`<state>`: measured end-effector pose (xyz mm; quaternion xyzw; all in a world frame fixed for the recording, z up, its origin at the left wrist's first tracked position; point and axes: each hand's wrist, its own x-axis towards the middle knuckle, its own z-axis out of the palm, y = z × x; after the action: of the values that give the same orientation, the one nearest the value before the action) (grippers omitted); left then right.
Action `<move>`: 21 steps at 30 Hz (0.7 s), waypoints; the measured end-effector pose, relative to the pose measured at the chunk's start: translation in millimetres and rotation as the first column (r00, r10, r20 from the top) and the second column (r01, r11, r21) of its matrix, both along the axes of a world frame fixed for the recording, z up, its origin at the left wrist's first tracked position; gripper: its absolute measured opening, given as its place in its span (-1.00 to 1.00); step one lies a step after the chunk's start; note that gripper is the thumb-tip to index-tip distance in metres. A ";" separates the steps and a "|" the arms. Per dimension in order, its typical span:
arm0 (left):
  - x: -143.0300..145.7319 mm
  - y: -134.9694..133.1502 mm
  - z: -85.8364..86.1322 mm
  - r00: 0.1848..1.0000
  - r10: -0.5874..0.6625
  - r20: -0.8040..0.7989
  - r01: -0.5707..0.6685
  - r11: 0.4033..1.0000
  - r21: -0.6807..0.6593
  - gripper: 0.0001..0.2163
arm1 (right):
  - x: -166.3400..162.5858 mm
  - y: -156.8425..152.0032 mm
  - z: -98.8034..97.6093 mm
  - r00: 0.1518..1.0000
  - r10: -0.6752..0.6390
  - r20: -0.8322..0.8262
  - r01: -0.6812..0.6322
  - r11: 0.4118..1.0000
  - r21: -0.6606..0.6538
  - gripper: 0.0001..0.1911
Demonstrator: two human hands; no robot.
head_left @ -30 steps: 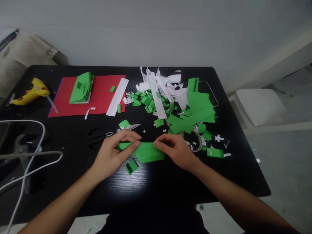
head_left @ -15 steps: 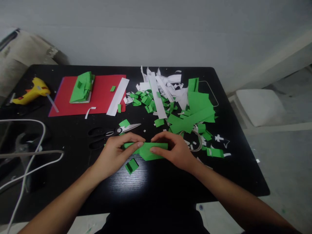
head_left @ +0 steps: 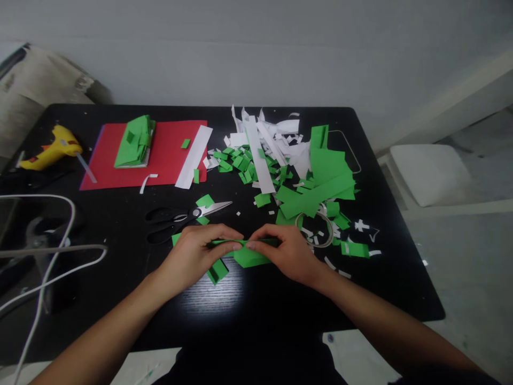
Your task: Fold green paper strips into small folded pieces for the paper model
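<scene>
Between my two hands is a piece of green paper (head_left: 251,258), pinched along its upper edge so that a fold shows there. My left hand (head_left: 200,247) grips it with thumb and fingertips from the left. My right hand (head_left: 286,249) pinches it from the right, its fingertips almost touching the left ones. Part of the paper is hidden behind the fingers. Just below my left hand lies a small folded green piece (head_left: 218,271). Above that hand rest black-handled scissors (head_left: 196,213), blades pointing right, with green scraps under them.
A pile of green cuttings (head_left: 244,163) and white strips (head_left: 262,160) covers the back middle. Larger green sheets (head_left: 328,171) and a tape roll (head_left: 329,235) lie right. Red sheets (head_left: 168,155) hold a green paper bundle (head_left: 134,141). A yellow glue gun (head_left: 60,147) and white cable (head_left: 72,214) are left.
My hands have drawn closer together along the green paper's upper edge. Both thumbs have moved up to that edge, and the upper part of the paper now looks folded over or tilted flat.
</scene>
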<state>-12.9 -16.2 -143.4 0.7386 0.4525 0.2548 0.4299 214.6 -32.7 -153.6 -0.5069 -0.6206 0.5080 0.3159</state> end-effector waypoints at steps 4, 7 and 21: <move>0.5 -1.1 0.8 1.000 -0.005 -0.007 0.005 1.000 0.011 -0.91 | -0.4 -1.1 -0.5 1.000 0.007 0.020 -0.008 0.999 0.034 -0.92; 1.4 -1.7 1.2 1.000 -0.010 -0.012 0.010 1.000 0.016 -0.92 | -0.3 -2.0 -1.5 0.999 0.016 0.040 -0.018 0.998 0.057 -0.90; 4.2 -2.6 3.7 0.998 0.040 -0.046 -0.044 0.996 -0.081 -0.84 | -1.6 -2.9 -0.7 0.998 0.017 0.059 -0.025 0.990 0.138 -0.92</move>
<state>-8.7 -18.8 -139.7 0.7162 0.4874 0.2285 0.4441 213.0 -35.6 -154.3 -0.4916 -0.6686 0.4521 0.3269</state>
